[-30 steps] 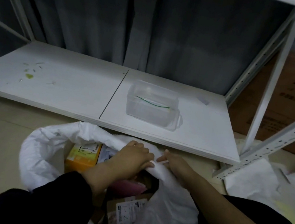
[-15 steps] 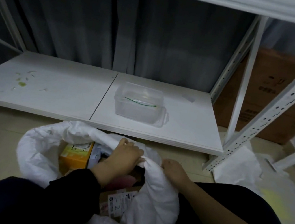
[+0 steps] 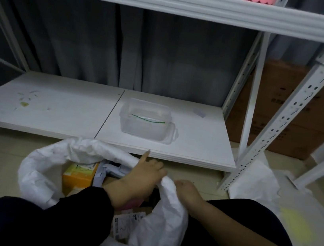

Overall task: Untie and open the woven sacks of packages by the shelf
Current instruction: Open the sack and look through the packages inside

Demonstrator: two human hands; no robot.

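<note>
We're kneeling at the white woven sack [image 3: 46,171], which is sitting on the floor just in front of the shelf's bottom board [image 3: 53,116], its mouth already gaping. Our left hand [image 3: 145,174] is gripping the rim on the far right side, fingers curled over the fabric and one finger sticking up. Our right hand [image 3: 187,189] is pressing against the outside of that same fold; whether it's pinching the cloth or just resting there, we cannot tell, since the fold is hiding the fingers.

Inside we're seeing an orange box [image 3: 78,180] and a labelled parcel [image 3: 126,224].

Here's the worry: we're pulling only one side of the rim, so the sack is probably slumping our way, and a hard tug could be tipping packages out across the floor. The fabric is also folding back over the opening near us, threatening to close it again. On the board behind, a clear plastic box [image 3: 146,120] is holding a green tie [image 3: 149,119].
</note>
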